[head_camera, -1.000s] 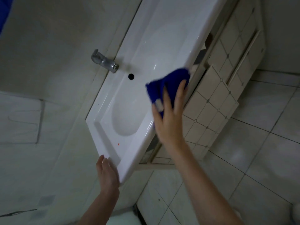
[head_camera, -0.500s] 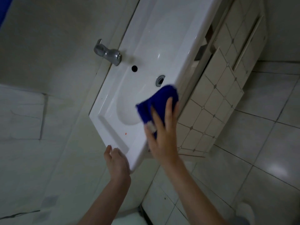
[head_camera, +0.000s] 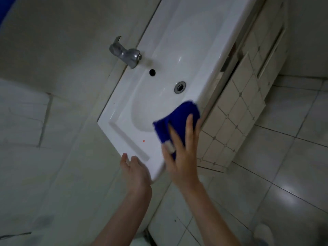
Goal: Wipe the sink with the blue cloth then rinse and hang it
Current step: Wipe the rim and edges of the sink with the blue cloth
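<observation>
Head view: one white sink (head_camera: pixel 165 55), one blue cloth (head_camera: pixel 177 119), one tap (head_camera: pixel 126 54), one drain (head_camera: pixel 179 86). The cloth lies on the sink's front rim at 5 o'clock from the drain. The right hand (head_camera: pixel 181 153) presses it flat, fingers extended. The left hand (head_camera: pixel 134 171), open, rests against the sink's near corner.

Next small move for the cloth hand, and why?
Probably sweep the blue cloth toward the near corner of the sink. The right hand presses it flat on the front rim, a small red speck sits on the unwiped ledge there, and the left hand braces that corner.
</observation>
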